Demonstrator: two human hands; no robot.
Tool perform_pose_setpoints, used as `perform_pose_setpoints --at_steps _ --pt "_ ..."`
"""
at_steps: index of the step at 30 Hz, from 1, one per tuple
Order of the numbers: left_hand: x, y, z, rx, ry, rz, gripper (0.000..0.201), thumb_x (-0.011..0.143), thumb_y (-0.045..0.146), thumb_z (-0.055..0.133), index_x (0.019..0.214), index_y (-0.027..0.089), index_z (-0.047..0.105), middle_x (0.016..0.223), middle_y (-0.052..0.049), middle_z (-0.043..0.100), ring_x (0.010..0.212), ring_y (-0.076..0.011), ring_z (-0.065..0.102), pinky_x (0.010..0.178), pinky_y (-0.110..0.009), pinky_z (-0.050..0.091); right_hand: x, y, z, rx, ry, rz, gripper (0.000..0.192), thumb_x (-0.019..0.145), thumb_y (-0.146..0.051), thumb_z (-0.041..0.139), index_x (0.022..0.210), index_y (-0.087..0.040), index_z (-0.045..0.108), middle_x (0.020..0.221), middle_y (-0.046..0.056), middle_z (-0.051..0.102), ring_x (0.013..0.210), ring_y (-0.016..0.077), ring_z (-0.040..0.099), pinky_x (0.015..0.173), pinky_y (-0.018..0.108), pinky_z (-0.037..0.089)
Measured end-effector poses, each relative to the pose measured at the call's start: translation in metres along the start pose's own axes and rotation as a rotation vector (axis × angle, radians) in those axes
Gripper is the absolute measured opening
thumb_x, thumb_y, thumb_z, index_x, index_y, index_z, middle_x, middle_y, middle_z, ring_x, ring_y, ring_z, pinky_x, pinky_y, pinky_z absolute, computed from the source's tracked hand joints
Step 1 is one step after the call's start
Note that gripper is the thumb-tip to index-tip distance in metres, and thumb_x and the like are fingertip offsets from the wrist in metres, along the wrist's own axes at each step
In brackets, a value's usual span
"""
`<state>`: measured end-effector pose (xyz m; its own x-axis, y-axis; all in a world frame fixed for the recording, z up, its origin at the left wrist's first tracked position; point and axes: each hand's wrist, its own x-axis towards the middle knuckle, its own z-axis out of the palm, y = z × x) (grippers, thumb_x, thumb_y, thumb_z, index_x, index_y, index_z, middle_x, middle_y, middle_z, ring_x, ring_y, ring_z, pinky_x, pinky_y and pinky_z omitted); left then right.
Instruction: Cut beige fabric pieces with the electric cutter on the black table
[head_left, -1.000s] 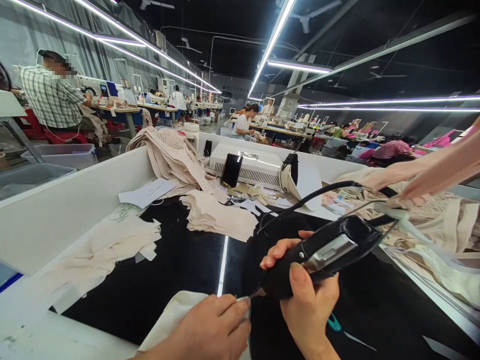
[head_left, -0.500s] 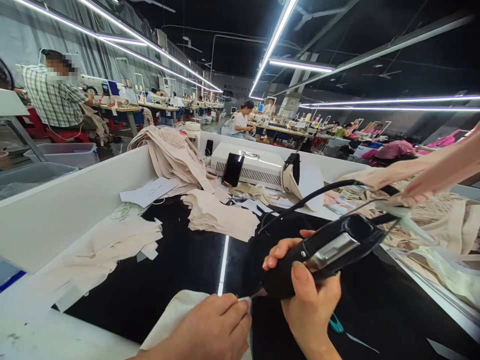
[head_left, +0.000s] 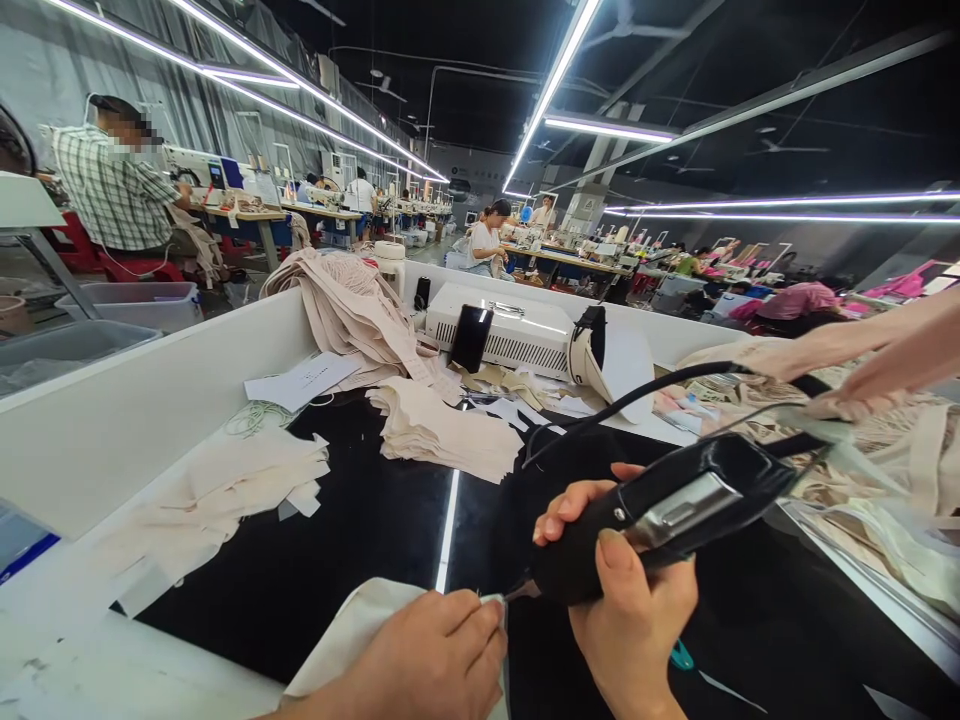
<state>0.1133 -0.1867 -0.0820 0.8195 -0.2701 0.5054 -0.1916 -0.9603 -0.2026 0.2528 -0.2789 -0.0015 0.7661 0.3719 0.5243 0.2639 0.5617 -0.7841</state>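
My right hand [head_left: 626, 610] is wrapped around a black corded hand tool [head_left: 585, 545] with a silver lever and a narrow metal tip. The tip points left and down, meeting the edge of a white fabric piece [head_left: 358, 625] or lying right beside it. My left hand [head_left: 431, 655] presses on that piece with its fingers curled together, the edge pinched at the fingertips. Part of the piece is hidden under the hand. Below my right wrist, a teal-handled small tool [head_left: 681, 656] lies on the black tabletop [head_left: 360, 545].
A stack of beige fabric pieces [head_left: 450, 430] lies ahead, with another pile [head_left: 202, 500] at left. A white box [head_left: 517, 330] and a phone [head_left: 471, 338] stand at the back. The tool's black cable [head_left: 637, 385] arcs right past heaped fabric [head_left: 885, 430]. Low white walls [head_left: 165, 390] border the table.
My right hand and the tool have shifted slightly right. My left hand stays on the fabric almost unmoved. The whole view has drifted a little.
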Motion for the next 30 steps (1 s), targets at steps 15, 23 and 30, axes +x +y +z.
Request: perform_pose_setpoints --at_steps 15,23,30 --pt "-0.001 0.006 0.005 0.018 0.127 -0.064 0.016 0.102 0.014 0.055 0.106 0.011 0.07 0.104 -0.005 0.076 0.083 -0.0152 0.067 0.062 -0.026 0.05 -0.001 0.0 0.006 -0.016 0.023 0.007 0.03 0.091 -0.032 0.072 0.117 -0.029 0.057 0.08 -0.003 0.065 0.062 0.015 0.063 0.057 0.033 0.057" --pt "-0.004 0.007 0.008 0.036 0.026 -0.037 0.019 0.105 0.02 0.056 0.114 0.009 0.069 0.107 -0.008 0.075 0.085 -0.0159 0.067 0.063 -0.026 0.048 0.0 -0.004 0.011 0.038 0.026 0.024 0.03 0.09 -0.033 0.073 0.115 -0.029 0.058 0.078 -0.004 0.065 0.06 0.0142 0.062 0.055 0.031 0.057" --pt "-0.004 0.008 0.009 0.026 0.085 -0.049 0.017 0.104 0.018 0.056 0.111 0.008 0.069 0.104 -0.007 0.076 0.083 -0.0156 0.067 0.062 -0.027 0.049 -0.004 0.002 0.013 0.026 -0.002 0.027 0.029 0.092 -0.034 0.072 0.117 -0.029 0.058 0.08 -0.003 0.066 0.061 0.0139 0.063 0.057 0.031 0.058"
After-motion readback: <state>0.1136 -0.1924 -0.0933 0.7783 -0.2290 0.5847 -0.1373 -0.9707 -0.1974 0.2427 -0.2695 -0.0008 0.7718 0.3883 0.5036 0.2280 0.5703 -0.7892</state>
